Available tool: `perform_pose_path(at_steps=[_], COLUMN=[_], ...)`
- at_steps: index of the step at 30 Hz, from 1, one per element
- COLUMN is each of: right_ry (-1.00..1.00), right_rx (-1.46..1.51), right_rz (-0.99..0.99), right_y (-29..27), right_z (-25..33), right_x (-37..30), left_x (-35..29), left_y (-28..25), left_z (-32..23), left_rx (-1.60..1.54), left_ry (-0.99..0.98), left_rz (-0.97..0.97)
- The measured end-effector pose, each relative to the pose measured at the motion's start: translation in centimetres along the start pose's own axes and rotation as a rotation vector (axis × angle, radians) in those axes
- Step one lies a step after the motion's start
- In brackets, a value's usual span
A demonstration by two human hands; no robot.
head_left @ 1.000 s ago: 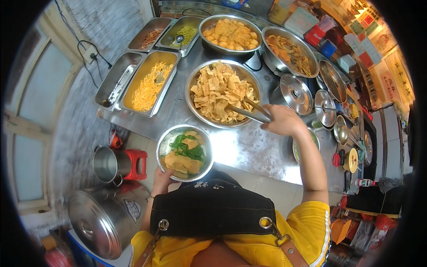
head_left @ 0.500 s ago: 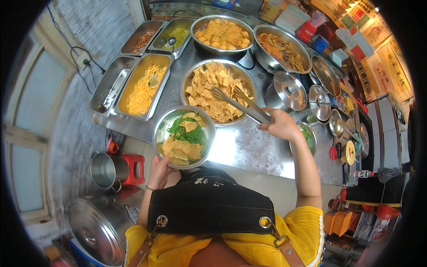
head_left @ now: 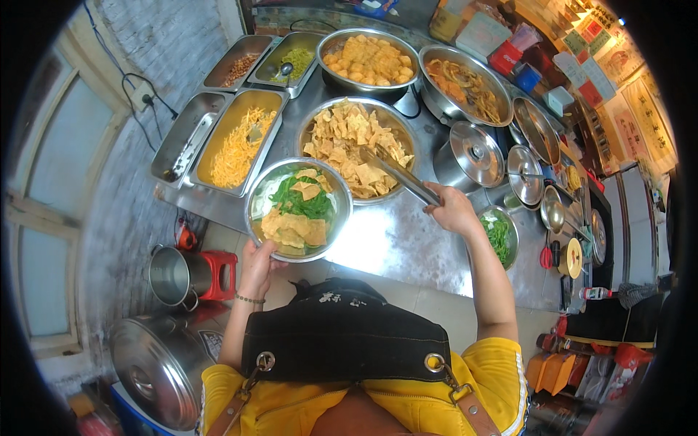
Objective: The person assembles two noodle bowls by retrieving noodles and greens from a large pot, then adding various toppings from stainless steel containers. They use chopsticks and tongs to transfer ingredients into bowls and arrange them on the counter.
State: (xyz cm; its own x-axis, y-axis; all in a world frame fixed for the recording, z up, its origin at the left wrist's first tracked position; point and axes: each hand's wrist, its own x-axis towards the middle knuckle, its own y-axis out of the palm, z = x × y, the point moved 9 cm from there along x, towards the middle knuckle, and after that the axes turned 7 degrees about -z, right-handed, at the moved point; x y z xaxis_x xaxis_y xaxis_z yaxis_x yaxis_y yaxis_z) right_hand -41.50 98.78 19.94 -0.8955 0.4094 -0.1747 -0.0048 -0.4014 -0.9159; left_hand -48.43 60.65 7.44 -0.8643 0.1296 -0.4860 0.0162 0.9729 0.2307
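At centre frame, the right hand [head_left: 452,211] is closed around long metal tongs [head_left: 398,176] resting in a round steel pan of crinkled yellow chips [head_left: 356,145]. Left hand [head_left: 258,265] grips a shiny steel bowl [head_left: 299,208] of greens and chips from below.

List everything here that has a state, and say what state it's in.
metal bowl: held up, partly filled
left hand: gripping the bowl's rim
tongs: tips in the chips
right hand: gripping the tongs
chip bowl: heaped, uncovered
lidded pot: covered
floor pot: empty, uncovered
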Motion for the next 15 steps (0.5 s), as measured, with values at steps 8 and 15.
perform_pose_path(at_steps=[8, 15], right_ry=[0.029, -0.091], right_rx=[0.017, -0.01], right_rz=[0.051, -0.076], right_y=[-0.4, 0.1], right_z=[0.4, 0.2], right_x=[-0.2, -0.4], left_x=[0.4, 0.7], left_y=[1.2, 1.7], left_z=[-0.8, -1.2], left_rx=[0.039, 0.018], left_ry=[0.012, 0.027], left_rz=[-0.021, -0.049])
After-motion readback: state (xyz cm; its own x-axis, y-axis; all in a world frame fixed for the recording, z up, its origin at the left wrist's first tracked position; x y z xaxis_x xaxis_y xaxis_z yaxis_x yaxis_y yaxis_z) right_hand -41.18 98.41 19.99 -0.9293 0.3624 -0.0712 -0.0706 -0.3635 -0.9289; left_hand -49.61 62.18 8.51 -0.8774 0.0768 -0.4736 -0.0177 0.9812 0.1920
